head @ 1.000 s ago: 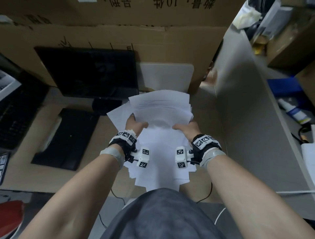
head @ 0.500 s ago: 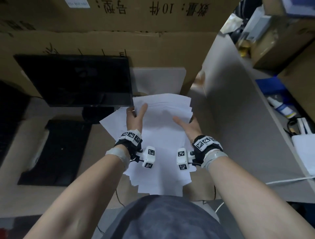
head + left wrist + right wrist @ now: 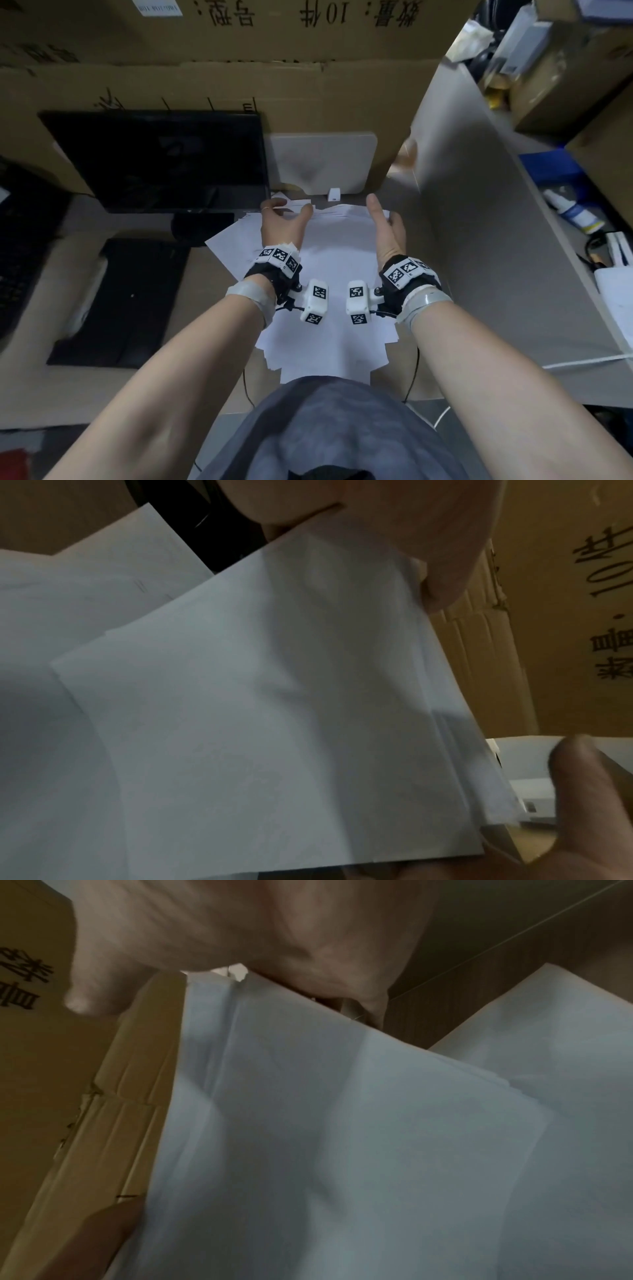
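Brown desk (image 3: pixel 205 308), cardboard boxes (image 3: pixel 308 85) stacked along the back, a grey partition (image 3: pixel 479 222) closing off the right.

Head camera first. There's one dark monitor (image 3: pixel 161 161), one black keyboard (image 3: pixel 126 301) out to the left, one white panel (image 3: pixel 322 164) propped against the boxes, and one bottle (image 3: pixel 572 212) beyond the partition. Centre stage is one stack of paper (image 3: pixel 339 260), white sheets fanned out untidily, too many to count, spread over the desk right in front of the person. Two hands are on it, both at the far end.

The left hand (image 3: pixel 282 226) sits at the far left corner, fingers curled over the far edge, thumb laid on the top sheet. Whether it truly grips the sheets or only cups them, I cannot tell. The right hand (image 3: pixel 387 233) stands on edge at the far right corner. It is relaxed and holding nothing, thumb straight up and clear of the paper, fingers down along the stack's right side. The bulk of the stack lies between the two wrists and runs back toward the person's body.

Over to the left wrist camera. The stack of paper (image 3: pixel 274 710) fills the picture in several layered sheets. The left hand (image 3: pixel 411 520) is above them, its thumb tip touching their far edge, with cardboard behind. It's blurred, so the grip is no clearer here.

Right wrist camera. Again the stack of paper (image 3: pixel 342 1150) lies across the frame, with the right hand (image 3: pixel 257 920) over it. The thumb hangs free in front of the cardboard, and the fingers just touch the stack's side edge.
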`<act>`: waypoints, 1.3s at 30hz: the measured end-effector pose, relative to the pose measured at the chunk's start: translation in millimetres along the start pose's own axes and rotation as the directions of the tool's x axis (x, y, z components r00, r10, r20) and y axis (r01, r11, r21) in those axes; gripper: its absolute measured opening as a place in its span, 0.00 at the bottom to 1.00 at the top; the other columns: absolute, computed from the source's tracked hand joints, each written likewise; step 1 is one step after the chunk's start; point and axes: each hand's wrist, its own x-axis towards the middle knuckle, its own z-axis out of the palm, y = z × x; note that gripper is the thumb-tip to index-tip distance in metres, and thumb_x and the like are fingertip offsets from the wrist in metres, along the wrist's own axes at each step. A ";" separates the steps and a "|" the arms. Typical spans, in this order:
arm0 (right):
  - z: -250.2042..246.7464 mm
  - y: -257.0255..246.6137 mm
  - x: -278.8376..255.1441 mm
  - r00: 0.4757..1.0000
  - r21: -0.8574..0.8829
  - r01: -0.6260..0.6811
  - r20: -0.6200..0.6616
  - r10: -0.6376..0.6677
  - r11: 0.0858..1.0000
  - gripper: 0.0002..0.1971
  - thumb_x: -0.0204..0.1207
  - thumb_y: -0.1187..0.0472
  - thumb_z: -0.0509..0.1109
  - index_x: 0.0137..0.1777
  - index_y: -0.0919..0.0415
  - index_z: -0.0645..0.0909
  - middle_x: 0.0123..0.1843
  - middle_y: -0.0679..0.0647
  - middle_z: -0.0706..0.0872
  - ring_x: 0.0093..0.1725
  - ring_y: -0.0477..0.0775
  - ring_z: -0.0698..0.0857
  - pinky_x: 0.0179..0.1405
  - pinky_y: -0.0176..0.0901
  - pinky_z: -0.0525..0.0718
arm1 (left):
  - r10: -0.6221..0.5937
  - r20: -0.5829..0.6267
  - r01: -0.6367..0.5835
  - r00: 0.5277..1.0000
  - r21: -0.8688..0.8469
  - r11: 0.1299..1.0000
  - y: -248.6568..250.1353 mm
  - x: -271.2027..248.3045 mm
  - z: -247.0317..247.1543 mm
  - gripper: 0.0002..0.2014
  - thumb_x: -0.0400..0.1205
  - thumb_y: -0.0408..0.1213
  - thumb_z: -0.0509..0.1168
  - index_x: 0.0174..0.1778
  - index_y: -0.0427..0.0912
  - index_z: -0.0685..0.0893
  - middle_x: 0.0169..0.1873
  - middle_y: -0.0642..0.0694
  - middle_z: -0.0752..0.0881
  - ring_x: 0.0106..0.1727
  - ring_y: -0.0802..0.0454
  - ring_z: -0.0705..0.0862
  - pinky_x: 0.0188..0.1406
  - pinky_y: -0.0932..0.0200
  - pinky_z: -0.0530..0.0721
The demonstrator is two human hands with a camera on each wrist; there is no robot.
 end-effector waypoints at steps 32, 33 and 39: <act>-30.3 100.1 75.1 0.964 -0.439 -0.230 0.022 0.266 0.869 0.27 0.80 0.62 0.68 0.78 0.66 0.69 0.77 0.58 0.73 0.75 0.59 0.73 0.61 0.37 0.65 | -0.354 0.214 0.262 0.911 0.362 0.895 -109.6 51.6 -5.1 0.34 0.74 0.20 0.64 0.77 0.44 0.69 0.76 0.39 0.69 0.69 0.44 0.75 0.65 0.45 0.80; -30.1 110.2 83.6 0.953 -0.498 -0.241 0.040 0.300 0.833 0.25 0.80 0.62 0.67 0.76 0.68 0.70 0.73 0.59 0.76 0.74 0.59 0.74 0.59 0.37 0.67 | -0.399 0.191 0.294 0.897 0.416 0.861 -115.5 56.0 -2.4 0.33 0.74 0.22 0.65 0.77 0.43 0.68 0.75 0.38 0.70 0.63 0.44 0.77 0.61 0.49 0.81; -14.1 129.1 133.3 0.909 -0.586 -0.316 0.037 0.415 0.746 0.33 0.81 0.58 0.67 0.83 0.68 0.61 0.82 0.62 0.67 0.79 0.61 0.69 0.70 0.44 0.68 | -0.515 0.168 0.374 0.841 0.507 0.776 -128.9 89.2 17.1 0.33 0.76 0.27 0.67 0.78 0.41 0.68 0.76 0.38 0.71 0.68 0.40 0.78 0.63 0.48 0.80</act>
